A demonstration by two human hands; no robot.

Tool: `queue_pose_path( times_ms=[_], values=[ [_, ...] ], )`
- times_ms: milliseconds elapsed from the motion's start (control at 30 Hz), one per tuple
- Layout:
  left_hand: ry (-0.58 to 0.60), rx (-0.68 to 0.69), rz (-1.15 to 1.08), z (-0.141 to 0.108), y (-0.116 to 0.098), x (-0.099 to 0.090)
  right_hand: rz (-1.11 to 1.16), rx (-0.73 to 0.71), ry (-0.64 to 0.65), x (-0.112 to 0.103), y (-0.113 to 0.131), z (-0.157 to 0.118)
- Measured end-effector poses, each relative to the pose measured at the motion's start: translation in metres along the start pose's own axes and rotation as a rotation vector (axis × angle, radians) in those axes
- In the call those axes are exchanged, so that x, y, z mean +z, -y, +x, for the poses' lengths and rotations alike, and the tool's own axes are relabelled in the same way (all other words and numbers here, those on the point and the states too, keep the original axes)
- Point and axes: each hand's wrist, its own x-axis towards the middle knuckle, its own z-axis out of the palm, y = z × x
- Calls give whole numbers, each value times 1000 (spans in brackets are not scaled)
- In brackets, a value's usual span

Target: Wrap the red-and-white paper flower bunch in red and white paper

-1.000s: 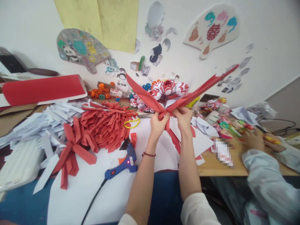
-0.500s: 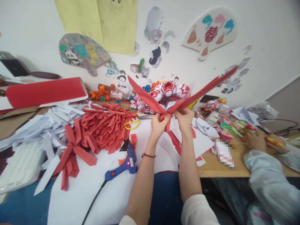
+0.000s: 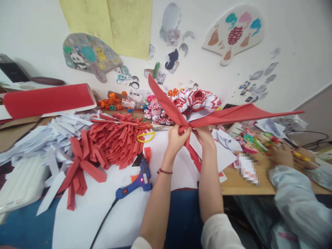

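A wide red ribbon point(image 3: 223, 117) is gathered at its middle, with one end pointing up and left, the other stretched out to the right, and a tail hanging below. My left hand point(image 3: 178, 140) pinches the gathered middle between thumb and fingers. Close beside it, my right hand point(image 3: 204, 136) is closed on the ribbon too, its fingertips partly hidden behind the red folds. Just behind sits a bunch of red-and-white folded paper flowers point(image 3: 198, 100). White wrapping paper point(image 3: 225, 152) spreads out under my hands and wrists.
Left of my arms lie a blue glue gun point(image 3: 135, 185), a heap of folded red paper pieces point(image 3: 114, 141), white paper strips point(image 3: 64, 131) and yellow-handled scissors point(image 3: 145, 137). A red roll point(image 3: 49, 100) rests behind. At right, another person's hands point(image 3: 282, 155) work over small craft items.
The ribbon's right end has swung down from a steep slant to nearly level, reaching further right. Its left end stands more upright. Both hands stay closed at the middle.
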Motion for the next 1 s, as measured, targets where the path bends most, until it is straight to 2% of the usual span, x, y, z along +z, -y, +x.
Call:
queue_pose_path(
  times_ms=[167,333,433,533,767,1000],
  values=[
    [-21,13,61,-1,-1,1,0,3,46,-1,-3,3],
    [-80,16,118,-2,-4,1,80,-98,93,-11,-1,2],
    [-135,-27,148,-1,-6,0,36,-163,163,-18,6,-1],
    [-150,-33,153,0,-6,-1,-51,-197,224,-16,11,-5],
    [-140,-16,88,0,-1,0,-127,-318,70,5,10,-8],
    [-69,40,100,1,0,-2,-140,-368,49,1,14,-10]
  ],
)
